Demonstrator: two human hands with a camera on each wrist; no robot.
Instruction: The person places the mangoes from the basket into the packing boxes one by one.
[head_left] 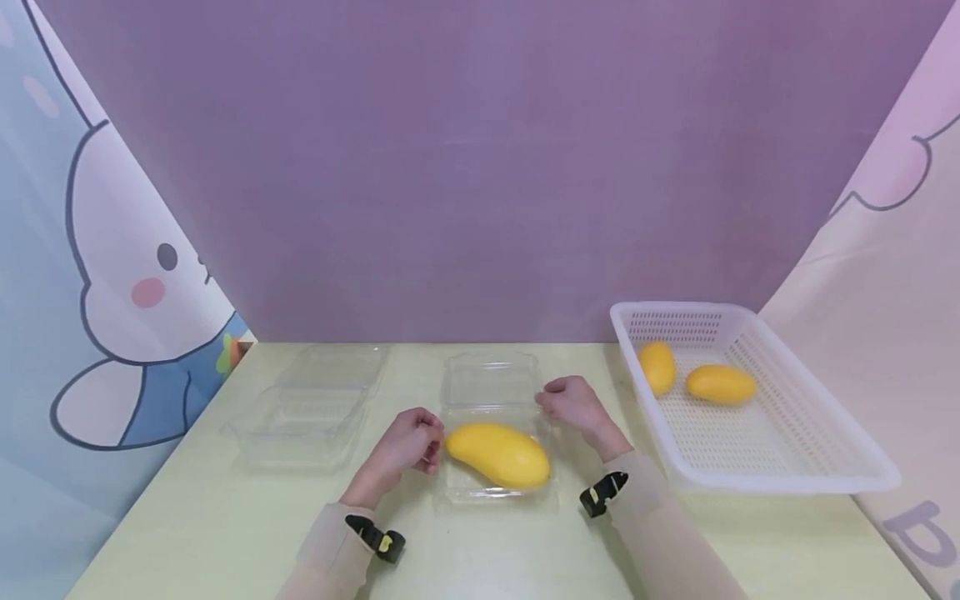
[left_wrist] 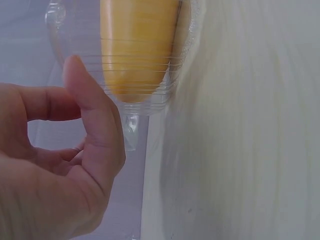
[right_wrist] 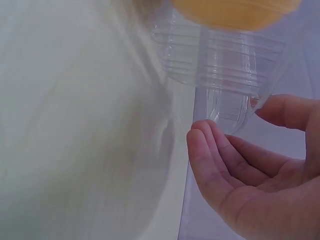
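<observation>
A yellow mango [head_left: 498, 454] lies in the base of a clear plastic clamshell box [head_left: 491, 493], whose lid [head_left: 491, 380] is folded back on the far side. My left hand [head_left: 408, 442], fingers loosely bent, is at the box's left wall, beside the mango's end. In the left wrist view, a fingertip [left_wrist: 75, 67] overlaps the clear rim; whether it touches cannot be told. My right hand [head_left: 573, 406] is at the right edge of the lid near the hinge. The right wrist view shows its thumb [right_wrist: 280, 110] and fingers pinching the clear plastic edge.
A white perforated basket [head_left: 780, 482] on the right holds two mangoes [head_left: 720, 384]. Another clear clamshell box [head_left: 300, 425] stands lid-back at the left. A purple partition [head_left: 480, 183] rises behind the pale table [head_left: 187, 517].
</observation>
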